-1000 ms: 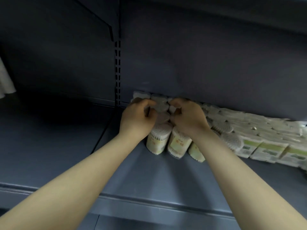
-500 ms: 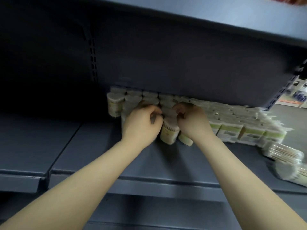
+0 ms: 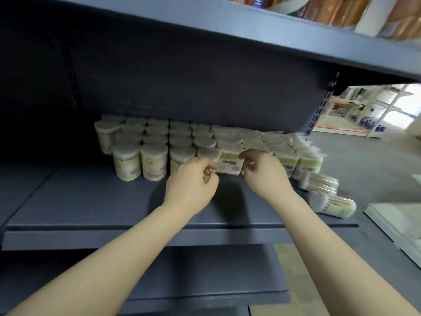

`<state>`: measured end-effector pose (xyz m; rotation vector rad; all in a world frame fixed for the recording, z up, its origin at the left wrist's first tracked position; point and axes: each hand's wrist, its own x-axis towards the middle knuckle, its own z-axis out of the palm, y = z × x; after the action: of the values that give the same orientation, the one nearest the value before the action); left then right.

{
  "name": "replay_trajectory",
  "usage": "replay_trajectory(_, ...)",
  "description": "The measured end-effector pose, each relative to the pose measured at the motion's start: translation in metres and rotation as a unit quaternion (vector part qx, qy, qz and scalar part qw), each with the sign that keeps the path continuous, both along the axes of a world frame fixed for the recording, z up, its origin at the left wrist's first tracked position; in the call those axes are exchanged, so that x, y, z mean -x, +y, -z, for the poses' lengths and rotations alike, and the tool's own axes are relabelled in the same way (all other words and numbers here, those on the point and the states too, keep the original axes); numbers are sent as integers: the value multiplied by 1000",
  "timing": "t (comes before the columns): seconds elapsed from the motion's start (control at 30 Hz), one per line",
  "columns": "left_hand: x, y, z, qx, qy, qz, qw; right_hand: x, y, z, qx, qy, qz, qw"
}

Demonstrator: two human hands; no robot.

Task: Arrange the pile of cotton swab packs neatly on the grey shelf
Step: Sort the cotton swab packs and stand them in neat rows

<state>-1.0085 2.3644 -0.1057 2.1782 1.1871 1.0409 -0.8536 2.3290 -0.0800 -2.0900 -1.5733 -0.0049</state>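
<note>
Cotton swab packs: round, clear plastic tubs of white cotton swabs with pale yellow-green labels (image 3: 149,153) are seen standing upright in rows at the centre left of the frame, packed against the back of the shelf; flat, rectangular plastic packs of swabs with green labels (image 3: 262,147) are lined up just to their right.
Loose packs: two clear cylindrical packs of wooden-stemmed swabs (image 3: 328,195) are seen lying on their sides at the right end of the shelf, apart from the rows.
Grey shelf: a dark grey metal shelf board (image 3: 95,201) carries all the packs; its front half is taken up only by the forearms' shadows.
Left hand: the left hand (image 3: 193,181) is held just in front of the front row, near the centre; its fingers are curled inward with thumb and forefinger drawn together, and whether anything is pinched cannot be told.
Right hand: the right hand (image 3: 264,172) is held beside it, in front of a green-labelled flat pack (image 3: 229,164); its fingers are curled, and contact with the pack cannot be told.
Upper shelf: a grey shelf board (image 3: 227,21) crosses the top of the frame, with orange and white packaged goods (image 3: 355,12) at upper right.
Background: a bright shop aisle (image 3: 376,110) is visible at the right edge.
</note>
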Motion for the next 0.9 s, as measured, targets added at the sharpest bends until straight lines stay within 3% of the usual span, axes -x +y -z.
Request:
replay_trajectory(0.43, -51, -39, 10, 54, 100, 56, 992, -75, -67, 13, 10, -6, 81, 997)
replay_trajectory(0.67, -78, -46, 12, 55, 129, 81, 987, -103, -90, 23, 69, -54, 176, 980)
replay_trajectory(0.9, -107, -47, 15, 52, 151, 119, 980, -123, -100, 31, 97, -52, 208, 972)
